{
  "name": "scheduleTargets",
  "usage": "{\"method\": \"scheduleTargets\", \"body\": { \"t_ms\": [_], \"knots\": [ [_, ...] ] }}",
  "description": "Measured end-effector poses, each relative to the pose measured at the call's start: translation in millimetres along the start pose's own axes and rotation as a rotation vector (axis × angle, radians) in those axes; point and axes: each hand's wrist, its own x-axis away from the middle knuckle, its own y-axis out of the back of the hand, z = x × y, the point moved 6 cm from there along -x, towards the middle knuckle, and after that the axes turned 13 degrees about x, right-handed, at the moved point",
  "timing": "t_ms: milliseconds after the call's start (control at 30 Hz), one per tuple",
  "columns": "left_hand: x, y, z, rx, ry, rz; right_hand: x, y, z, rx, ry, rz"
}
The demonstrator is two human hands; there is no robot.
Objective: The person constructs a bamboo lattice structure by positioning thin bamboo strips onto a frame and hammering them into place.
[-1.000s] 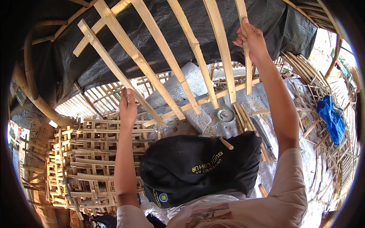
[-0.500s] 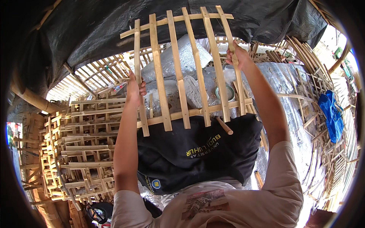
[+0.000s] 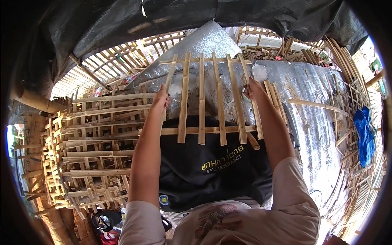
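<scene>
Between my two hands is a bamboo slat panel [image 3: 201,98], with several lengthwise slats fixed across two crosspieces. My left hand [image 3: 161,97] is closed round its left outer slat. On the opposite side, my right hand [image 3: 254,90] grips the right outer slat. The panel's near end is over the black cloth [image 3: 188,171] spread on my lap, while its far end reaches out above the silver sheeting. Beside the near crosspiece, a round wooden stick [image 3: 253,141] pokes out from under the panel; its other end is hidden.
Stacked bamboo slat panels [image 3: 101,154] stand close on my left. Silver foil sheeting [image 3: 314,130] covers the surface ahead and right, with a loose bamboo strip [image 3: 318,105] on it. A blue plastic bag [image 3: 364,141] hangs far right. Black tarp [image 3: 183,22] droops overhead.
Both hands have lowered the panel, still gripped at its sides. Its far end has dropped away from the tarp, and it looks flatter and shorter in view.
</scene>
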Motion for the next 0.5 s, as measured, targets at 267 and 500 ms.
{"method": "scheduleTargets", "body": {
  "t_ms": [267, 500],
  "knots": [
    [10.7, -5.0, 10.8, 0.016, -0.008, -0.015, -3.2, 4.9, -12.6, -0.025, 0.045, 0.094],
    [16.5, -10.8, 12.2, -0.046, -0.072, -0.011, 37.7, 31.1, 21.7, 0.738, 0.261, -0.399]
  ]
}}
